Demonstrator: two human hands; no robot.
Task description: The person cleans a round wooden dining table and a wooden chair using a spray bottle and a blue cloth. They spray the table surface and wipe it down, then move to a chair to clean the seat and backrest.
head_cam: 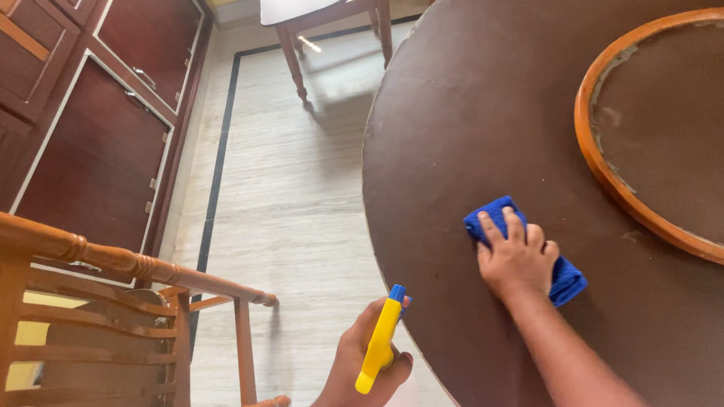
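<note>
My right hand [517, 258] presses flat on a folded blue cloth [568, 278] lying on the dark brown round table [474, 100], near the table's left edge. My left hand [358, 376] grips a spray bottle with a yellow trigger head and blue nozzle [383, 338], held just off the table's edge above the floor. The bottle's pale body is mostly hidden at the bottom of the view.
An orange-rimmed round raised centre [614, 179] sits on the table at right. A wooden chair [88, 337] stands at lower left. Another chair [312, 9] stands at the far end. Dark cabinets [90, 139] line the left wall beside the pale floor [293, 200].
</note>
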